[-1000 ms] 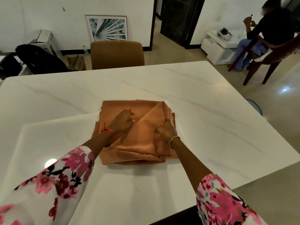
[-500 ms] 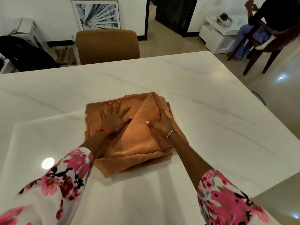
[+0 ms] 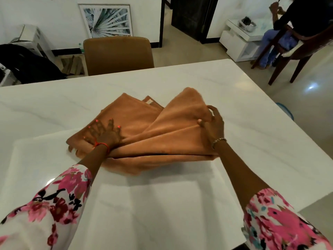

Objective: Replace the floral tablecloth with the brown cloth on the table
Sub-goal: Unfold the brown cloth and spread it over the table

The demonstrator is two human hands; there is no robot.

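A folded brown cloth point(image 3: 137, 123) lies in the middle of the white marble table point(image 3: 243, 123). My left hand point(image 3: 104, 133) presses flat on the left half of the cloth, fingers spread. My right hand point(image 3: 213, 121) grips the top layer at its right side and holds that flap lifted off the stack, peaked toward the far right. No floral tablecloth is in view; the floral print belongs to my sleeves.
A tan chair point(image 3: 118, 53) stands at the table's far edge. A framed leaf picture point(image 3: 107, 20) leans on the wall. A person sits on a wooden chair point(image 3: 306, 51) at the far right by a low white table point(image 3: 241, 40). Dark clothing point(image 3: 27, 62) lies far left.
My right hand has gone from resting on the cloth to gripping its top layer and lifting it up and to the right. My left hand has slid toward the cloth's left edge.
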